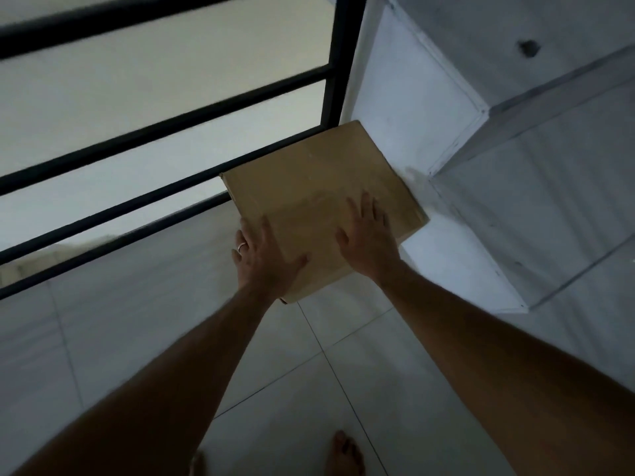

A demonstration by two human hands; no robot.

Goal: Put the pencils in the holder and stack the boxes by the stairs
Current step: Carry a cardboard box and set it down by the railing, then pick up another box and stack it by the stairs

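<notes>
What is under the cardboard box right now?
Nothing under the cardboard box shows: its top face covers whatever it rests on. Both hands lie flat on top, left hand and right hand. The tiled floor surrounds it.

Head view, steeply downward, close over cardboard box (319, 204) beside railing (165, 132)

A plain brown cardboard box (319, 187) lies closed, its broad top face up. Its far edge sits against the black railing.
</notes>
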